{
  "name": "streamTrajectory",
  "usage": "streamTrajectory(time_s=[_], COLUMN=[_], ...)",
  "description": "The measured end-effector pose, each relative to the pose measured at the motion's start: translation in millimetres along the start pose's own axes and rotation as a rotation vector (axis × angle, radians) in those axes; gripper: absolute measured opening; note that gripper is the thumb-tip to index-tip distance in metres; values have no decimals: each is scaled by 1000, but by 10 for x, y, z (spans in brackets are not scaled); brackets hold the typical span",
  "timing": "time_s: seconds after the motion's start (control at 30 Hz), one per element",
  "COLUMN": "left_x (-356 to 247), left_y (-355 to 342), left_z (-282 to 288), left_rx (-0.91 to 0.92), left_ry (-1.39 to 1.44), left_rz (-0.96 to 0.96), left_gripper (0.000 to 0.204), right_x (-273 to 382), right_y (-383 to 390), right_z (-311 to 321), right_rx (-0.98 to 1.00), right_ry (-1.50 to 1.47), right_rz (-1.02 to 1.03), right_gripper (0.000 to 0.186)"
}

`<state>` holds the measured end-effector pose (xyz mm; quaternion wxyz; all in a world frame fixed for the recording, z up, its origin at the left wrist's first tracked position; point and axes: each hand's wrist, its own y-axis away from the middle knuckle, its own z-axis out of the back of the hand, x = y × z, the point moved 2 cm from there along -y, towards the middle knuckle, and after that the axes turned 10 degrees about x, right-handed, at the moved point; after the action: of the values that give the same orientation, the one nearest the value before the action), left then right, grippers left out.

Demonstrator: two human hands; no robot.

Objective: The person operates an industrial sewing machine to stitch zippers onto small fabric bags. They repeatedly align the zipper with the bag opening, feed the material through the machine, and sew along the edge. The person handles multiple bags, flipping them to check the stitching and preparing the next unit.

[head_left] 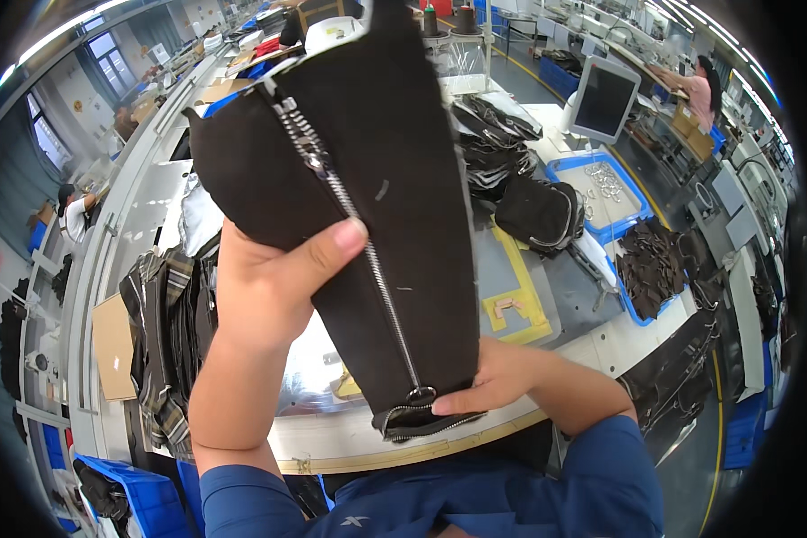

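Note:
A black fabric panel (403,161) is held up before me, over the near side of the work table. Down its length runs a silver metal zipper (381,278), with the slider (315,162) in the upper part. My left hand (269,278) grips the left edge, its thumb lying on the cloth beside the zipper teeth and its fingers hidden behind. Around the lower right corner, my right hand (489,377) is closed, thumb near a dark ring (420,394) at the zipper's bottom end. Below that ring the cloth folds over, showing another stretch of zipper (435,429).
Right of the panel lie a black pouch (538,213), stacked black pieces (498,143), a blue tray of metal rings (605,188) and a blue tray of dark scraps (650,269). A monitor (605,99) stands behind. Plaid and black garments (166,332) are piled at left.

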<state>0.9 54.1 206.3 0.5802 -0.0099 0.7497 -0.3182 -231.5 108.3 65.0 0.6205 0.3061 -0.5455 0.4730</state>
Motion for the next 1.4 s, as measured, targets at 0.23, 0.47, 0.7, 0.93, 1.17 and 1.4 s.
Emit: streamTrajectory(time_s=[0.23,0.47,0.7,0.93,1.17,1.4], left_x=[535,1110,1323,1345,1291,1311], left_y=[56,158,415,459,514,592], left_z=[130,245,121,166,77,34], left_rx=[-28,-37,62,136,115,372], left_ry=[110,131,-154,-48,-133,-567], left_rz=[138,304,316,397,282,56], left_gripper=[29,16,22,28,27,35], right_x=[-343,-540,-123,-118,70,302], right_y=[79,192,-326,-431,-286,-49], right_z=[-283,-55,827,760,820,781], right_rx=[63,112,-609,-777,-467,-361], right_ry=[-214,-13,-75,-54,66,-329], right_rz=[-247,-389,-109,51,125,14], right_gripper=[48,56,28,23,31,74])
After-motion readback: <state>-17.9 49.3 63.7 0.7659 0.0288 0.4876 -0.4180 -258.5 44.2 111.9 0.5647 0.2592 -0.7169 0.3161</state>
